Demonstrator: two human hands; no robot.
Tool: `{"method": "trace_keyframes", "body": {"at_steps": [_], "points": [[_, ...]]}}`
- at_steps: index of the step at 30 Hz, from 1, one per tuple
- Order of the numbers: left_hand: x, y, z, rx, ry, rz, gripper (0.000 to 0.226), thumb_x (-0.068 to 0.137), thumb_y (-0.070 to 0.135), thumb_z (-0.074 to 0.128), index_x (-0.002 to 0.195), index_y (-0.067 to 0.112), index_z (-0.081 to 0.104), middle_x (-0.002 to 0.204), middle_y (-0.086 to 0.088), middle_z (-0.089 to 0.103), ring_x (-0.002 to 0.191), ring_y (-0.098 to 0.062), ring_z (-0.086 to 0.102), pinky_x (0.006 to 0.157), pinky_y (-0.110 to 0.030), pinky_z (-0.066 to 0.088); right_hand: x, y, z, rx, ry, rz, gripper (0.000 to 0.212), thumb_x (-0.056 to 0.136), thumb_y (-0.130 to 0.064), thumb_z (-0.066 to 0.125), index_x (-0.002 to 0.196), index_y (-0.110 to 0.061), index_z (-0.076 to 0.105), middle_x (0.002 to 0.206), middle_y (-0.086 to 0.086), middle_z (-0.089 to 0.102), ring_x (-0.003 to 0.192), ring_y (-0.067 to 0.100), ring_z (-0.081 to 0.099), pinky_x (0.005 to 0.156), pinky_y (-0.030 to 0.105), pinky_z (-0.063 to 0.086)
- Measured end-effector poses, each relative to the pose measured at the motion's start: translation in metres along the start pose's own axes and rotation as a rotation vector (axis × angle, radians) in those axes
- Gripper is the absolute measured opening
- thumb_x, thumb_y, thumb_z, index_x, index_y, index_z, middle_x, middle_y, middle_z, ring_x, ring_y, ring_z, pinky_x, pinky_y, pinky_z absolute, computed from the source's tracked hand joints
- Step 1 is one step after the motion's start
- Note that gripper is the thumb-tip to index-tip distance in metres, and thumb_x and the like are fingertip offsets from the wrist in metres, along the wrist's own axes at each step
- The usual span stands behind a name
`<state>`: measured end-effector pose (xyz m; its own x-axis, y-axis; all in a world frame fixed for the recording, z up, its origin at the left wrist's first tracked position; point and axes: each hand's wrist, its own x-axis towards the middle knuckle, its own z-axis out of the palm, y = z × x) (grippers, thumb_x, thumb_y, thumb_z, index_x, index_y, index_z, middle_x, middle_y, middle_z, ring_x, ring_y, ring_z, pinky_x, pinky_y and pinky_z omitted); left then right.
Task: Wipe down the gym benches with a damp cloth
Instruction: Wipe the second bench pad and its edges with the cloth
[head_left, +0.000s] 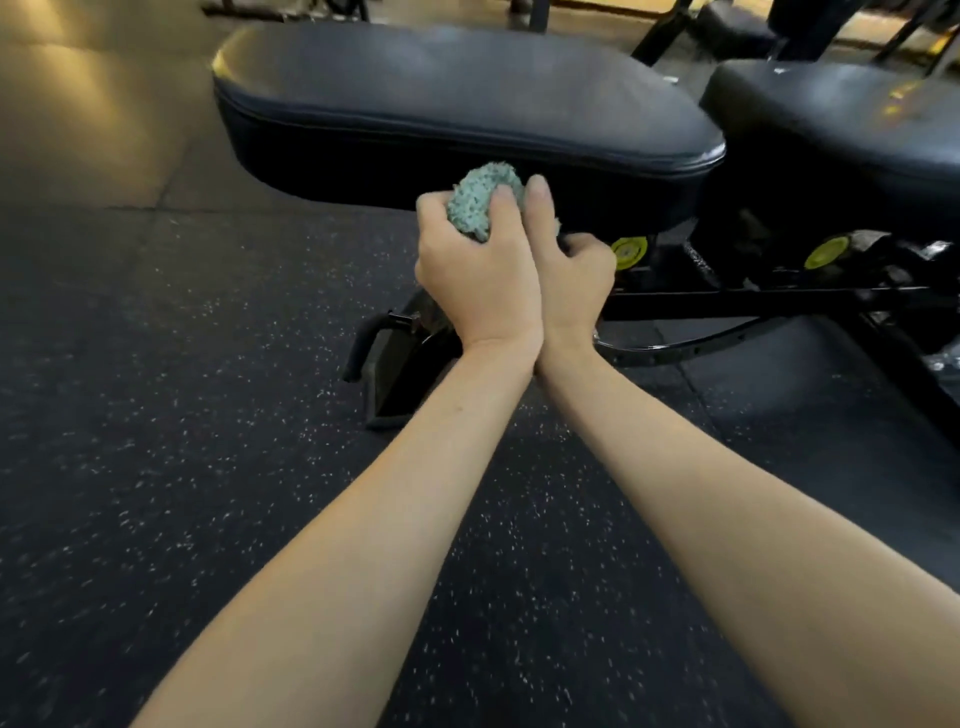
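Note:
A black padded bench pad (441, 98) stretches across the upper middle of the view, with a second pad (841, 124) to its right. Just in front of the first pad's near side, both hands hold a bunched pale green fluffy cloth (480, 200). My left hand (478, 270) grips the cloth with its fingers curled round the wad. My right hand (569, 265) presses against the left, its thumb on the cloth and its fingers curled round the far part. Most of the cloth is hidden inside the hands.
The bench's black steel frame (727, 301) runs low to the right, with two yellow-green adjustment knobs (628, 252) under the pads. A black foot with a handle (384, 364) sits below my wrists. Speckled dark rubber floor (182, 467) surrounds me. More equipment stands at the back right.

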<state>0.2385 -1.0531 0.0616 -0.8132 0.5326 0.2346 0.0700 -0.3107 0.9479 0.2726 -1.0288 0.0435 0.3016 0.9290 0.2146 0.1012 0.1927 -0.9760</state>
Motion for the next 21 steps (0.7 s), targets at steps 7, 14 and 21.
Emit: {"method": "trace_keyframes", "body": {"at_steps": [7,14,21], "points": [[0.002,0.005,-0.009,-0.064,-0.013,-0.296,0.007,0.085,0.01,0.063,0.085,0.011,0.055,0.081,0.002,0.058,0.07,-0.009,0.058,0.052,-0.012,0.045,-0.007,-0.001,0.0,-0.037,-0.072,-0.007,0.04,0.085,-0.042,0.068,0.066,-0.011,0.05,0.066,0.002,0.057,0.07,0.018,0.056,0.06,0.028,0.045],[-0.016,-0.006,-0.041,0.232,-0.195,-0.011,0.01,0.092,0.016,0.059,0.092,0.013,0.049,0.081,0.012,0.05,0.074,0.002,0.047,0.066,-0.008,0.039,-0.006,0.001,-0.011,0.009,-0.219,0.028,0.041,0.088,-0.049,0.06,0.082,-0.008,0.057,0.085,0.008,0.063,0.083,0.02,0.062,0.079,0.037,0.052],[0.011,0.01,-0.023,0.296,0.056,0.301,0.012,0.088,0.008,0.061,0.097,0.0,0.059,0.098,-0.008,0.056,0.073,-0.002,0.04,0.067,0.006,0.027,-0.001,-0.001,-0.02,-0.027,-0.185,-0.016,0.059,0.1,-0.046,0.041,0.064,-0.002,0.056,0.058,0.009,0.055,0.058,0.02,0.052,0.064,0.037,0.046]]}}
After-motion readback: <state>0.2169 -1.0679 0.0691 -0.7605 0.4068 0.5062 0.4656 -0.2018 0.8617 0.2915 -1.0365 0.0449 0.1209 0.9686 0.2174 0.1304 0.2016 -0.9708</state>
